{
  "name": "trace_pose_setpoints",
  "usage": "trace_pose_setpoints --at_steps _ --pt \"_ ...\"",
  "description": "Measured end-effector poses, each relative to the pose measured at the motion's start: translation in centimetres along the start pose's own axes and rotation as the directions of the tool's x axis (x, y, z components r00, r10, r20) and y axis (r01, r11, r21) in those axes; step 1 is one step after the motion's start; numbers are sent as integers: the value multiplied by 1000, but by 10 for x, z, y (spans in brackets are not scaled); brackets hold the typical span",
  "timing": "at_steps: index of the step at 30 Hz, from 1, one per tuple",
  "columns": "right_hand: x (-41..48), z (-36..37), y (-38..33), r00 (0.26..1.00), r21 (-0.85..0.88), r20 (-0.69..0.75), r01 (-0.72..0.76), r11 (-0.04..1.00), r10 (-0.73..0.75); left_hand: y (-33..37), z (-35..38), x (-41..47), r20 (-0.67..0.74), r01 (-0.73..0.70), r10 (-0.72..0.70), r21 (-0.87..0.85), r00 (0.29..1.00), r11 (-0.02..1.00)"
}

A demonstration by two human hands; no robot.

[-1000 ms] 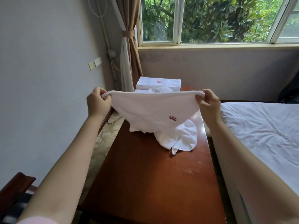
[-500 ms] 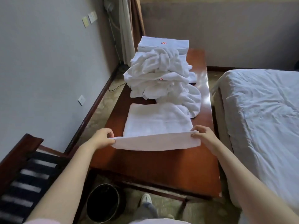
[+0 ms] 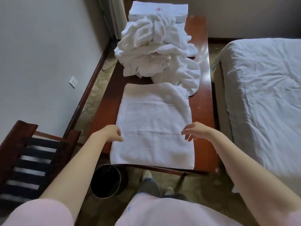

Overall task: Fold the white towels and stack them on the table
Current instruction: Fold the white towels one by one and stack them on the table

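Table (image 3: pixel 203 98): long, narrow, polished red-brown wood, set between a pale wall and a bed (image 3: pixel 263 95) with creased white sheets.
Markings: a small red embroidered emblem on the folded stack (image 3: pixel 158 12) at the far end, and another in the heap (image 3: pixel 151 46); neither is readable.
Flat towel (image 3: pixel 153 124): white terry, rectangular, spread over the near end, its hem at the near edge.
Heap: crumpled white towels past the middle, one trailing against the flat towel's far right corner.
Left hand (image 3: pixel 112 133): at the towel's left edge, fingers loosely curled, gripping nothing.
Right hand (image 3: pixel 195 131): over the right edge, fingers spread and relaxed.
Floor: round black waste bin (image 3: pixel 105 181) by the near left corner.
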State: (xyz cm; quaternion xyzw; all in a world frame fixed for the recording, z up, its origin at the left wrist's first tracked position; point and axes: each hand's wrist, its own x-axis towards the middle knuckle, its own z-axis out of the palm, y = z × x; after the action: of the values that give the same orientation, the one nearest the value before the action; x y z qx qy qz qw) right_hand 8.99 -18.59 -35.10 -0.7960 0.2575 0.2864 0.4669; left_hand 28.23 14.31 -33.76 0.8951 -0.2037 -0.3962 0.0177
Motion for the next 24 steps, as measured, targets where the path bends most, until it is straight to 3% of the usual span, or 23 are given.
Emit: trace_pose_setpoints --at_steps 7,12,15,19,24 --pt "35 -28 -38 947 19 -311 86 996 -76 43 -42 50 -171 -165 155 -42 973 985" --pt "83 -63 -62 878 38 -479 26 999 -5 75 -90 107 -221 -228 197 -124 955 966" --pt "113 -80 -69 853 43 -517 -60 997 74 89 -102 143 -244 -245 201 -166 949 955" --pt "149 -88 -72 864 6 -478 -177 984 158 94 -102 185 -153 -259 245 -73 957 963" --pt "173 -87 -84 894 4 -424 -155 988 142 91 -97 216 -95 -245 242 -24 966 969"
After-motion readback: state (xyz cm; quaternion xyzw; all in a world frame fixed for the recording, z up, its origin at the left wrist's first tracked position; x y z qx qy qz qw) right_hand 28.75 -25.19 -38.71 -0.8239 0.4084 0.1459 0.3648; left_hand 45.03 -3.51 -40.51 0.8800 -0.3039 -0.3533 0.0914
